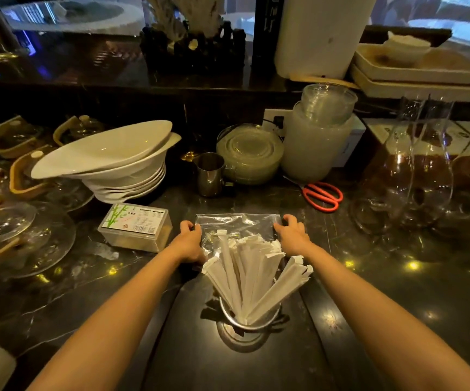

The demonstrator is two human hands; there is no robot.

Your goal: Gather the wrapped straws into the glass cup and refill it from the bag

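Both arms reach forward over the dark marble counter [397, 277]. Left hand [190, 242] is curled closed on the left edge of the clear plastic bag [238, 224]; right hand [293, 234] is curled closed on its right edge. The bag lies flat on the counter between them, top edge facing away, looks mostly empty; can't tell what's still inside. The glass cup [249, 320] stands upright just in front of the bag, nearer the person, on a dark tray [188, 348]. It's packed with wrapped straws [252, 266], white paper, fanned outward, tips overlapping the bag's near edge in view. Left of the bag: a clear toothpick box [136, 227] with bamboo label. Behind that, a stack of white bowls [109, 162]. A steel pitcher [210, 174] sits behind the bag, red scissors [324, 196] to the back right, glass carafes [420, 176] on the far right.
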